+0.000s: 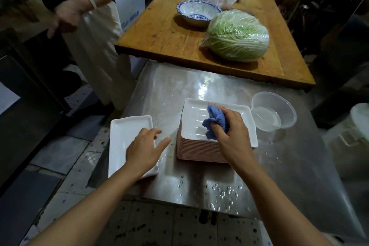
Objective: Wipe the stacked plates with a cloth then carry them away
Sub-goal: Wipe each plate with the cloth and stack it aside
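A tall stack of rectangular white plates point(196, 147) with pinkish undersides stands on the wet steel table point(279, 175). My right hand point(231, 134) grips a crumpled blue cloth point(216, 120) and presses it on the top plate point(194, 118). To the left lies a single white plate point(123, 136), hanging partly over the table's left edge. My left hand point(144, 147) rests over this plate's right side with fingers spread and straight, reaching toward the stack.
A clear plastic tub point(273, 111) with a little water stands right of the stack. Behind is a wooden table point(169, 36) with a wrapped cabbage point(237, 36) and a blue-patterned bowl point(198, 12). Another person point(89, 16) stands at the left. Water drops dot the steel.
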`<state>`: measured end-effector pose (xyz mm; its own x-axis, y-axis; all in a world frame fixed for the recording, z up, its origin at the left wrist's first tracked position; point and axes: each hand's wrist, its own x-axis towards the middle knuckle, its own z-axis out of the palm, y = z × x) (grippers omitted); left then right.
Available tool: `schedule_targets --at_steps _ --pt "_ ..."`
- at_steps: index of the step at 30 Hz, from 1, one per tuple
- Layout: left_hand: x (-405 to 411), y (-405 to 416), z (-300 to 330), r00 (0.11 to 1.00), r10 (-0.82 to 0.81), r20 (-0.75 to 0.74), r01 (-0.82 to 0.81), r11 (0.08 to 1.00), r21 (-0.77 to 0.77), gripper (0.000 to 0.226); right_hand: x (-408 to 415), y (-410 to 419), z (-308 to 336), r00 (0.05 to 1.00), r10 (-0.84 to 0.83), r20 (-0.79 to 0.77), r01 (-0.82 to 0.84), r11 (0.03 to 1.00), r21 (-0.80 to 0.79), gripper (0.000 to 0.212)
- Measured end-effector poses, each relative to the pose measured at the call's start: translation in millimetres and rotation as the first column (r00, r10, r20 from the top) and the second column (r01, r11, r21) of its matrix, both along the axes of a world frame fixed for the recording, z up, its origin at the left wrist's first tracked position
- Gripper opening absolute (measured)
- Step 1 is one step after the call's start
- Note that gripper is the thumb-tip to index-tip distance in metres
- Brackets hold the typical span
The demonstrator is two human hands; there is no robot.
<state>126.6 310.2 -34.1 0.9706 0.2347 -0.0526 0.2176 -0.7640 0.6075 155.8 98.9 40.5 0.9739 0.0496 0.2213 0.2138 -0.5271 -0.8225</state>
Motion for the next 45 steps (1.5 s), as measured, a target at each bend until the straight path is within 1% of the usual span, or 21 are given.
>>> schedule_targets --at_steps 2,4,7,9,11,13,16,20,21,23,24,25,27,29,32,36,37,38,42,44,45 --pt "21.0 -17.5 15.9 1.0 0.018 0.011 -0.016 0.979 -0.201 0.04 9.0 10.2 -0.8 0.999 0.029 0.026 -0.028 0.999 -0.029 0.029" --pt "37.3 -29.7 28.5 0.999 0.016 -0.049 -0.033 0.937 -0.349 0.042 20.5 20.9 -4.3 0.998 0.044 0.052 -0.039 0.995 -0.092 0.031" --pt "50.6 -41.1 34.0 0.988 -0.05 -0.148 -0.022 0.895 -0.445 0.052 41.0 34.1 -15.8 0.997 0.077 0.029 -0.066 0.958 -0.278 0.039" --pt "54.2 -44.1 33.6 0.984 -0.061 -0.166 -0.025 0.88 -0.474 0.059 49.0 39.6 -24.2 0.998 0.066 -0.003 -0.061 0.901 -0.429 0.046" --pt "55.7 -44.0 33.7 0.984 -0.056 -0.167 -0.029 0.883 -0.469 0.065 51.3 44.5 -30.8 0.996 0.073 0.051 -0.041 0.887 -0.459 0.038" --pt "56.7 -44.0 33.6 0.983 -0.062 -0.172 -0.022 0.894 -0.447 0.068 53.3 49.1 -35.0 0.994 0.098 0.045 -0.065 0.881 -0.469 0.025" --pt "57.0 -45.0 34.0 0.981 -0.081 -0.175 0.002 0.911 -0.413 0.069 58.8 50.6 -39.4 0.984 0.176 -0.016 -0.153 0.803 -0.576 0.026" --pt "59.2 -44.0 32.7 0.978 -0.08 -0.195 -0.003 0.92 -0.391 0.065 68.4 38.5 -38.5 0.97 0.242 -0.014 -0.191 0.73 -0.657 0.027" --pt "59.3 -44.1 32.3 0.977 -0.075 -0.2 -0.007 0.923 -0.385 0.062 69.0 33.3 -37.5 0.974 0.228 -0.009 -0.177 0.729 -0.662 0.024" --pt "59.3 -45.3 32.0 0.978 -0.07 -0.195 -0.008 0.926 -0.377 0.059 70.2 17.7 -32.5 0.992 0.122 0.005 -0.092 0.774 -0.627 0.018" --pt "59.5 -45.6 31.7 0.98 -0.071 -0.187 -0.005 0.926 -0.377 0.058 70.5 6.5 -31.1 0.997 0.07 0.027 -0.037 0.776 -0.63 0.019" --pt "59.9 -46.0 31.6 0.981 -0.072 -0.18 -0.002 0.925 -0.38 0.058 70.7 -6.0 -30.0 0.998 0.031 0.057 0.016 0.739 -0.674 0.022" --pt "60.4 -46.3 31.3 0.982 -0.072 -0.177 -0.001 0.924 -0.382 0.058 72.2 -34.8 -29.6 0.997 0.001 0.082 0.064 0.625 -0.778 0.025" --pt "60.1 -47.0 31.4 0.981 -0.069 -0.18 -0.002 0.93 -0.366 0.057 72.3 -55.2 -25.9 0.998 -0.01 0.054 0.05 0.595 -0.802 0.024" --pt "57.7 -49.0 32.2 0.983 -0.051 -0.176 -0.015 0.934 -0.357 0.057 66.4 -66.4 -19.7 1.0 0.02 0.015 0.001 0.588 -0.809 0.027" --pt "55.7 -50.9 33.5 0.988 -0.027 -0.151 -0.026 0.941 -0.338 0.058 44.2 -69.7 -16.0 0.999 0.033 -0.036 -0.047 0.495 -0.868 0.031" --pt "55.4 -51.3 33.7 0.989 -0.023 -0.148 -0.028 0.941 -0.337 0.059 36.2 -71.2 -16.1 0.997 0.045 -0.056 -0.071 0.496 -0.865 0.031" --pt "55.1 -51.6 33.5 0.989 -0.018 -0.147 -0.033 0.94 -0.34 0.06 27.8 -72.7 -14.8 0.996 0.053 -0.074 -0.09 0.523 -0.847 0.028" --pt "54.7 -50.2 31.4 0.99 -0.006 -0.144 -0.052 0.917 -0.394 0.062 1.2 -69.6 -11.3 0.985 0.072 -0.157 -0.161 0.71 -0.685 0.007" --pt "54.4 -47.9 31.2 0.989 -0.012 -0.15 -0.058 0.889 -0.455 0.063 -3.3 -57.1 -12.9 0.969 0.143 -0.2 -0.234 0.787 -0.571 0.015" --pt "54.1 -46.7 31.3 0.987 -0.023 -0.157 -0.057 0.871 -0.487 0.063 -3.6 -48.2 -14.5 0.961 0.186 -0.202 -0.267 0.805 -0.529 0.017"
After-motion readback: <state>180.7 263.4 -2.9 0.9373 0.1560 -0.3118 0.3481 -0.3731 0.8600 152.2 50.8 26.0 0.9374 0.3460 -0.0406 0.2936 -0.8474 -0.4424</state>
